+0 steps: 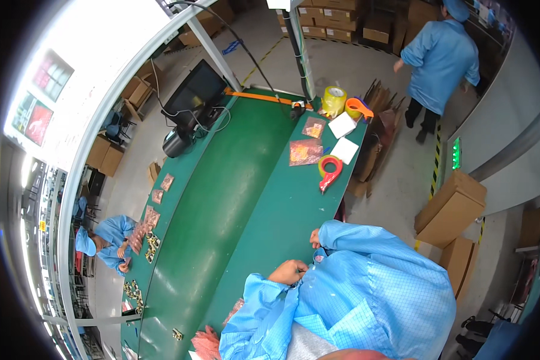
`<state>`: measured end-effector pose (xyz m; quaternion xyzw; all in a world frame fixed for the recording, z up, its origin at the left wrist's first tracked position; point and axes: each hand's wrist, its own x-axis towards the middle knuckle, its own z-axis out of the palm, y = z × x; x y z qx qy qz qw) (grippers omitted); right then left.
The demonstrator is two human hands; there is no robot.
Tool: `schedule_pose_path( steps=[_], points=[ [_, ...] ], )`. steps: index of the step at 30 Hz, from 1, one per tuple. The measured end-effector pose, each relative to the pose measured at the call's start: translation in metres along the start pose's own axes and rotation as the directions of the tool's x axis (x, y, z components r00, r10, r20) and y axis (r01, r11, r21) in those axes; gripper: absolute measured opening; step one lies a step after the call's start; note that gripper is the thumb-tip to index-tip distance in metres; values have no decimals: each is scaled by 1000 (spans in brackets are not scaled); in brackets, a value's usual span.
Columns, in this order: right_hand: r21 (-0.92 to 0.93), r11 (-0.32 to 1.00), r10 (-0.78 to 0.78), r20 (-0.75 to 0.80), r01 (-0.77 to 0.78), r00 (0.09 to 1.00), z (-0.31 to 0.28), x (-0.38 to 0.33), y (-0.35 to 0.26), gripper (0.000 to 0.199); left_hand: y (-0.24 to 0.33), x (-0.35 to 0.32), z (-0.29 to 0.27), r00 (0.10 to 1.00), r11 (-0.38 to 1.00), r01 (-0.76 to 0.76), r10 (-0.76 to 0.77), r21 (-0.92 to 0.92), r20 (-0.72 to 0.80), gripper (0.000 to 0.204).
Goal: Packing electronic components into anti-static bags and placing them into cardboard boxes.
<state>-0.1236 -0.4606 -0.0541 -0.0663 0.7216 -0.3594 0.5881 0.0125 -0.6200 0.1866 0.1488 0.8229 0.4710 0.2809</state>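
My left hand (289,272) is closed, its fingers curled in against the front of my blue checked smock (366,288). What its fingertips grip, if anything, is hidden. Beyond it, my right hand (315,238) shows only in part past its sleeve. Its visible fingers are curled, and I cannot see what lies inside them. Both hands are close to my body, over the near edge of the green workbench (255,240). Pink plastic bags (206,343) lie on the bench to the left of my left sleeve.
Ahead on the bench are a red tape dispenser (329,173), yellow tape rolls (333,101), white cards (345,150) and pink bags (306,152). Across the green belt (210,198), a co-worker (111,237) handles pink bags beside small metal parts (152,247). Another person (441,66) stands at far right. Cartons (451,207) stand right.
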Motion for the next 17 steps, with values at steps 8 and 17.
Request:
schedule_pose_path(
  steps=[8, 17],
  points=[
    [-68, 997, 43, 55, -39, 998, -37, 9, 12, 32, -2, 31, 10, 996, 994, 87, -87, -63, 0, 16],
    [-843, 489, -410, 5, 224, 912, 1, 11, -64, 52, -23, 9, 47, 943, 955, 247, -275, -161, -187, 25]
  ],
)
